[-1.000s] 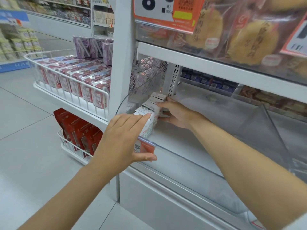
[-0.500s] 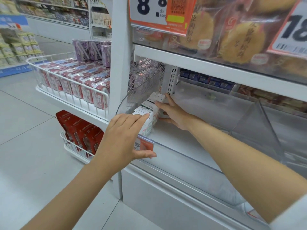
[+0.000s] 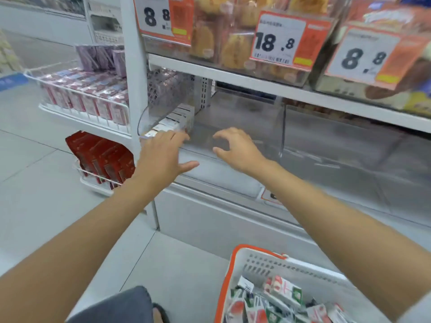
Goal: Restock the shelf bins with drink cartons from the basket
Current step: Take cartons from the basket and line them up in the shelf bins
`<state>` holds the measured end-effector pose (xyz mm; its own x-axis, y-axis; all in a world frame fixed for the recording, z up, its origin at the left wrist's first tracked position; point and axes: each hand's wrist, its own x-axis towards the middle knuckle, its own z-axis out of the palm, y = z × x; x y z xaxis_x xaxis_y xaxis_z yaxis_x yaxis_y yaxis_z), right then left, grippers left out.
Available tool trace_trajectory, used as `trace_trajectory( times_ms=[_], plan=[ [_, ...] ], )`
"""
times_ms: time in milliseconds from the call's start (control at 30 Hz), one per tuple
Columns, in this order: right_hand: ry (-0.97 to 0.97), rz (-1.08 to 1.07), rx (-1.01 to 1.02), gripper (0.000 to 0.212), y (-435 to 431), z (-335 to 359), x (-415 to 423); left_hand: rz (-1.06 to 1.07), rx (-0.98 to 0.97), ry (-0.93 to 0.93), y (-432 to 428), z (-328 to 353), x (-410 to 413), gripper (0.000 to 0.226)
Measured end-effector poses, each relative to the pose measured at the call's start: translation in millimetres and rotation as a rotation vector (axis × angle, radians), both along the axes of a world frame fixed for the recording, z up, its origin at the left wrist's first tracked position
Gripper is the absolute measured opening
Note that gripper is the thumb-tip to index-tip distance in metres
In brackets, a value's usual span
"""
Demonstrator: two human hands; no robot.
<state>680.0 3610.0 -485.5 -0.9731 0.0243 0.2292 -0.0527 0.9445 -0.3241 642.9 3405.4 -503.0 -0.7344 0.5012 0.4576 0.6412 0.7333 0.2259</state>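
A row of white drink cartons (image 3: 179, 118) stands at the left end of a clear plastic shelf bin (image 3: 235, 127). My left hand (image 3: 163, 152) hovers in front of the row with fingers spread, holding nothing. My right hand (image 3: 235, 148) is out of the bin, a little right of the cartons, fingers curled apart and empty. At the bottom right a white basket with an orange rim (image 3: 233, 264) holds several loose red, green and white cartons (image 3: 279, 297).
A clear divider (image 3: 283, 129) splits the bin. Wire racks at left hold pink cartons (image 3: 93, 99) and red packs (image 3: 102, 157). Bagged bread with price cards (image 3: 277, 38) fills the upper shelf. Grey floor tiles lie at left.
Both hands have let go of the carton row and drawn back out of the bin. The view has tilted down, bringing the basket into sight.
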Motion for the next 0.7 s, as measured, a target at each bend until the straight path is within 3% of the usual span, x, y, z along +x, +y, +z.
trace_trajectory(
  times_ms=[133, 400, 567, 700],
  plan=[
    [0.139, 0.0, -0.103, 0.024, 13.5, -6.8, 99.4, -0.089, 0.005, -0.293, 34.5, -18.1, 67.4, 0.041],
    [-0.559, -0.248, -0.229, 0.026, 117.2, -152.9, 313.5, -0.248, -0.235, -0.803, 109.5, -134.9, 208.0, 0.041],
    [-0.714, -0.464, -0.363, 0.027, 163.9, -221.1, 378.8, -0.259, -0.277, -0.956, 117.2, -196.3, 247.5, 0.03],
    [-0.83, -0.421, -0.467, 0.047, 172.9, -235.7, 382.0, -0.324, -0.248, -1.019, 113.9, -212.2, 250.3, 0.018]
  ],
)
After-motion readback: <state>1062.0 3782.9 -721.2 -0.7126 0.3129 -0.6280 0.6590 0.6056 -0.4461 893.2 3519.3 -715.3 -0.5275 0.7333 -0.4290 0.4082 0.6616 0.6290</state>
